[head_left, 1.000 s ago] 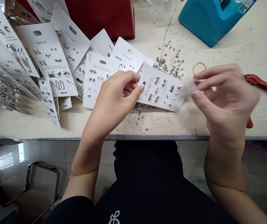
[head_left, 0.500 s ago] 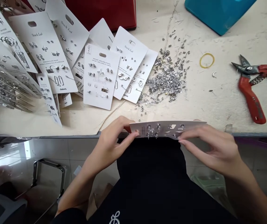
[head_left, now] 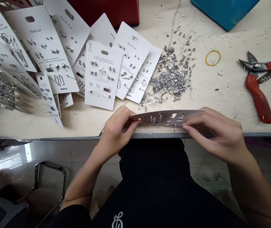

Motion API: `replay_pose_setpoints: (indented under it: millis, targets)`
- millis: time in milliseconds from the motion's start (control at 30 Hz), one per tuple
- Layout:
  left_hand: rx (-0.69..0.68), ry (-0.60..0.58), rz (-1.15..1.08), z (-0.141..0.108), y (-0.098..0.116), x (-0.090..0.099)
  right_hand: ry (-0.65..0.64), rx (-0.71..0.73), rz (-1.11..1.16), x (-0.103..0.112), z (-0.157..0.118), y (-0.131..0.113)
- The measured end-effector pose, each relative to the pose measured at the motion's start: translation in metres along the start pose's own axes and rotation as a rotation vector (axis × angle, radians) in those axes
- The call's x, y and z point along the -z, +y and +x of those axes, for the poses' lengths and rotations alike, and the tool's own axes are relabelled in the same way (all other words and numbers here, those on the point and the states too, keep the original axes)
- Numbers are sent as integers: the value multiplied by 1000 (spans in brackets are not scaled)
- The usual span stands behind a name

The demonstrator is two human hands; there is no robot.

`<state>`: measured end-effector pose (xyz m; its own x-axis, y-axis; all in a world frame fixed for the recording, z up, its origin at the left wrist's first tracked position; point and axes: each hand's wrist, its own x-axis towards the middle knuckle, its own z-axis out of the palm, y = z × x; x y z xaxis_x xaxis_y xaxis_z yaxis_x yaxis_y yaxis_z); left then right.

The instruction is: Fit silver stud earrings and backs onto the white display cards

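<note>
A dark red, smooth-sided box [head_left: 104, 9] sits on the far side of the cream bench [head_left: 225, 104], left of a glossy blue angular object [head_left: 227, 12]. Toward the right, a thin yellow ring [head_left: 206, 59] lies left of red-handled metal pliers [head_left: 253, 85], their blades apart. Pale floor tiles [head_left: 84, 152] show at near left.

The table [head_left: 265, 34] is big and cream, with a thin grey strip [head_left: 92, 138] along its front edge. Lower than the table is a floor [head_left: 83, 150] of square tiles. Below the table's left part, bright white light [head_left: 27, 152] shines on the floor, near a bent metal bar [head_left: 64, 183] and a dark chair [head_left: 0, 207]. Below its right part is something pale green [head_left: 217, 186], too dim to tell.
</note>
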<state>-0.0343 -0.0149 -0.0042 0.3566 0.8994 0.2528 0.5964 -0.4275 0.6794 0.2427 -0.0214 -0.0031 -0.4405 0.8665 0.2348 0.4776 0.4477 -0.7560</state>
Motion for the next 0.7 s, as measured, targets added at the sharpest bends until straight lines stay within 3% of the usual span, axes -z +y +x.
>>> replay_pose_setpoints:
  millis: [300,433,567,700]
  targets:
    - [-90,143,104,30,-5,-15,101,0,-165,8,25,15]
    - [-117,179,74,38,1,-13,131,1,-205,20,26,10]
    - [-124,52,2,25,10,0,48,-19,-95,26,10,-2]
    - [-48,-53,1,4,11,6,-73,21,42,17,-4,-4]
